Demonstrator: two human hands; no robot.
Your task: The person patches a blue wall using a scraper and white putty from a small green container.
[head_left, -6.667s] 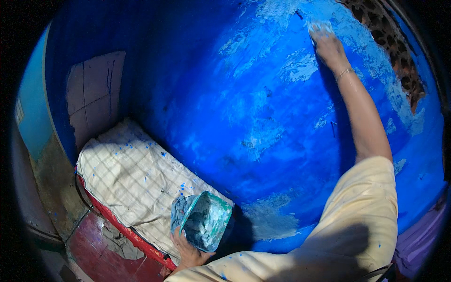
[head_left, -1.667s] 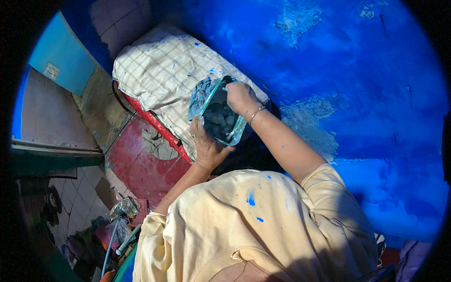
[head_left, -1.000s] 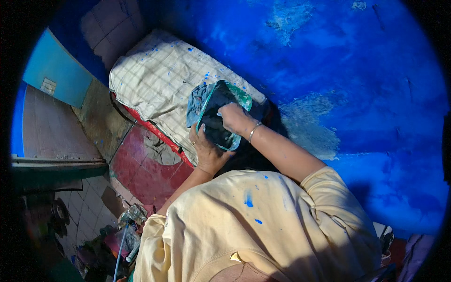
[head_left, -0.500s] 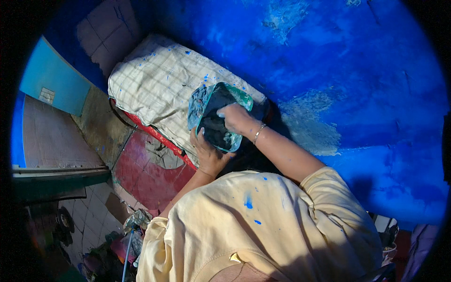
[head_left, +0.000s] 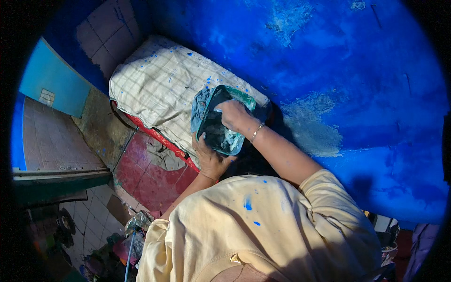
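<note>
A green rectangular plastic tub (head_left: 246, 99) is tilted over the near side of a cloth-covered surface, smeared inside with dark and pale grey-blue wet material. My left hand (head_left: 210, 159) grips its near left corner, thumb up by the rim and fingers partly hidden underneath. Inside the tub is my right hand (head_left: 233, 115), its fingers curled and pressed together. Whatever it may hold is hidden; pale blue shows at the fingertips. Crumpled grey-blue cloth or sheeting (head_left: 200, 104) lies against the tub's left side. A bracelet circles my right wrist.
A pale checked cloth (head_left: 155, 82) with blue paint spots covers a long, red-edged piece of furniture. The blue wall (head_left: 376, 94) on the right has rough grey plaster patches (head_left: 315, 123). Red floor tiles (head_left: 141, 171) lie below left. Cluttered plastic bags (head_left: 139, 221) stand at lower left.
My right hand has shifted slightly left and down within the tub, uncovering more pale material near its right wall. The left hand keeps its hold on the tub.
</note>
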